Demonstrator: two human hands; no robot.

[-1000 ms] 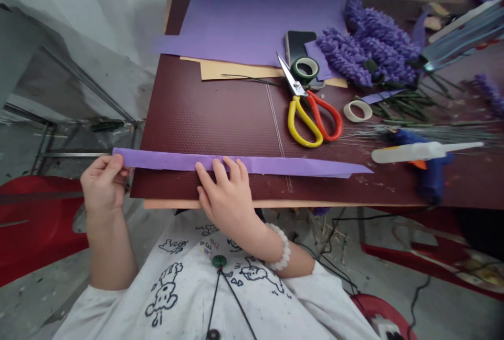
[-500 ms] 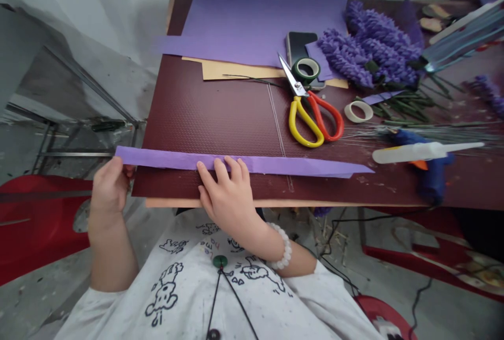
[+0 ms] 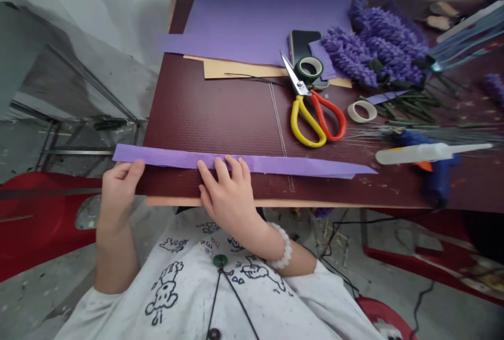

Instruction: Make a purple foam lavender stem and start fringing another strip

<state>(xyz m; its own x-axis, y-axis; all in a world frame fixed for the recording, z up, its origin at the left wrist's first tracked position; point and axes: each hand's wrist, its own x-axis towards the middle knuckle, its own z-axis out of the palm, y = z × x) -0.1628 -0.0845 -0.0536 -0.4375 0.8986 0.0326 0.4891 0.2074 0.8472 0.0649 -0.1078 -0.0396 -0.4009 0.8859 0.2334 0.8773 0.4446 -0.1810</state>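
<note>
A long folded strip of purple paper (image 3: 299, 165) lies along the near edge of the dark red tabletop. Its left end juts past the table's corner, and its right end tapers to a point. Near that left end, my left hand (image 3: 121, 188) is closed, thumb and fingers pinching the strip's lower edge. My right hand (image 3: 230, 195) rests on the strip's middle with fingers spread, pressing it to the table. Beyond the strip lie scissors (image 3: 301, 88) with one yellow and one red handle, blades pointing away from me.
A large purple sheet (image 3: 271, 14) stands at the back. Right of it are a phone (image 3: 303, 43), green tape (image 3: 310, 68), a white ring (image 3: 362, 112), purple flowers (image 3: 374, 49), wires, and a blue glue gun (image 3: 437, 182) beneath a white bottle (image 3: 417, 153).
My left hand has shifted slightly right and down along the strip, leaving more of its left end showing. My right hand stays on the strip.
</note>
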